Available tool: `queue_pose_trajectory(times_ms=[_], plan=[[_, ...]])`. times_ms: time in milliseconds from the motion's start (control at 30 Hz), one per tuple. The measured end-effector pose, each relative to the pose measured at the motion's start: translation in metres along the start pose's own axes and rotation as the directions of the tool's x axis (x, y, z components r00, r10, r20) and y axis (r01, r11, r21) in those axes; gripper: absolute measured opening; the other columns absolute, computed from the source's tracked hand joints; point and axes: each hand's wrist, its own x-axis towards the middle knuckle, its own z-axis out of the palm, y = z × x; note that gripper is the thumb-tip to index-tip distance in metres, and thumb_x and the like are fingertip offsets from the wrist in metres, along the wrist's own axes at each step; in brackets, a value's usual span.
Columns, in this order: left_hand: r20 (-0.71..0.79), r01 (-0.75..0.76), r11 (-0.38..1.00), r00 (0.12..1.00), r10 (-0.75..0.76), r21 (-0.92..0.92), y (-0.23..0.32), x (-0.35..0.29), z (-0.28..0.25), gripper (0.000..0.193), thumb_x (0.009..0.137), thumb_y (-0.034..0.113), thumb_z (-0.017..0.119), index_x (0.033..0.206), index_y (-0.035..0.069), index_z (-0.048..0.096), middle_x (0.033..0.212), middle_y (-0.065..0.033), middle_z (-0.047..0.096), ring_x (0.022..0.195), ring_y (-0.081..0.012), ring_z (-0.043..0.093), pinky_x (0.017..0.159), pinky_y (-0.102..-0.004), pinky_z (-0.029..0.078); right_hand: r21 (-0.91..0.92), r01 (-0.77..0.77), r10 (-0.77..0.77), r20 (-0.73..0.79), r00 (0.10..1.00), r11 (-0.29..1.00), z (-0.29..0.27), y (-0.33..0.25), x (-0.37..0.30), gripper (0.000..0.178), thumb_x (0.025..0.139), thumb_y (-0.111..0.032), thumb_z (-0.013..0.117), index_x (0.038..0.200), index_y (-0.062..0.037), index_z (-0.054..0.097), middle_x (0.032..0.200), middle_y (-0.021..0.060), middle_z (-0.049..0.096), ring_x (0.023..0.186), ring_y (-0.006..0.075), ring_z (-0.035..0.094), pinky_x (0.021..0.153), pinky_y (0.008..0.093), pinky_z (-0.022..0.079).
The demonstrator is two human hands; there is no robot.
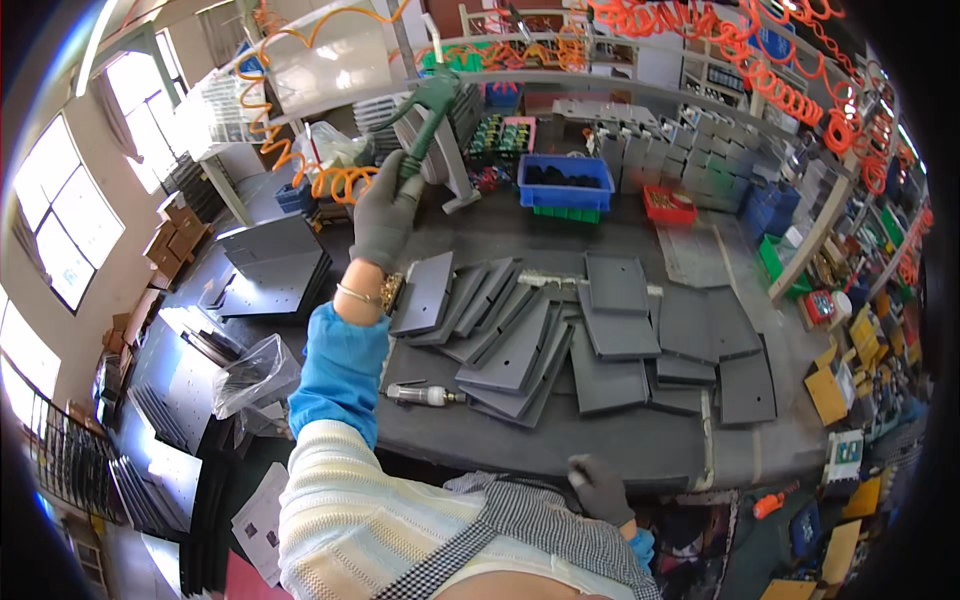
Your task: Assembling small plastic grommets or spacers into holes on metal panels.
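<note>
Head view: our grey-gloved left hand (386, 210) is wrapped around the lower end of a dark green, curved, hard-looking tool (436, 98), which rises just beyond the grip. We'd best hold firmly, clear of the dark grey, rectangular, metal-looking panels (620, 332) nearer us, rightward; our right hand's (600, 490) closure we can't tell.

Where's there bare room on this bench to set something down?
The bench has a bare strip along its near edge, in front of the grey panels and silver tool. Another patch lies between the panels and the blue bin. Mid-bench is crowded with overlapping panels.
</note>
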Motion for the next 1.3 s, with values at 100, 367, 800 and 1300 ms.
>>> queue_pose_trajectory(times_ms=[100,367,800,1300], plan=[[0.149,0.212,0.843,0.976,-0.159,-0.494,-0.032,0.040,-0.009,0.040,0.104,0.025,0.063,0.139,0.006,0.059,0.094,-0.0053,0.070,0.075,-0.0136,0.063,0.066,-0.0283,0.050,-0.071,0.079,-0.073,0.086,0.994,0.994,0.006,0.023,0.003,0.024,0.093,-0.015,0.068,0.116,-0.0074,0.068,0.109,0.0151,0.071,0.101,0.0343,0.069,0.086,0.0413,0.055],[0.486,0.485,0.084,0.874,-0.014,-0.871,-0.065,0.065,0.054,0.032,0.108,0.037,0.054,0.123,0.009,0.059,0.101,-0.0019,0.063,0.076,-0.0091,0.056,0.063,-0.0238,0.047,-0.110,-0.038,0.052,0.125,0.991,0.993,0.034,0.036,0.023,0.026,0.095,-0.020,0.068,0.118,-0.0091,0.068,0.111,0.0154,0.071,0.104,0.0360,0.068,0.089,0.0433,0.055],[0.511,0.495,0.290,0.859,-0.024,-0.819,-0.087,0.148,0.110,0.028,0.105,0.036,0.058,0.114,0.011,0.063,0.079,0.0036,0.052,0.062,-0.0051,0.044,0.049,-0.0207,0.033,-0.161,-0.123,0.140,0.103,0.985,0.979,0.117,0.051,0.023,0.030,0.097,-0.030,0.065,0.121,-0.0117,0.066,0.108,0.0189,0.072,0.096,0.0408,0.068,0.084,0.0489,0.054],[0.606,0.723,-0.060,0.618,0.501,-0.688,-0.230,0.326,0.091,0.044,0.109,0.023,0.052,0.145,-0.003,0.046,0.095,-0.0013,0.055,0.061,-0.0028,0.034,0.049,-0.0154,0.030,-0.217,-0.176,0.213,0.160,0.964,0.960,0.129,0.017,0.015,0.030,0.098,-0.032,0.059,0.120,-0.0134,0.066,0.112,0.0150,0.067,0.106,0.0346,0.064,0.090,0.0479,0.051]])
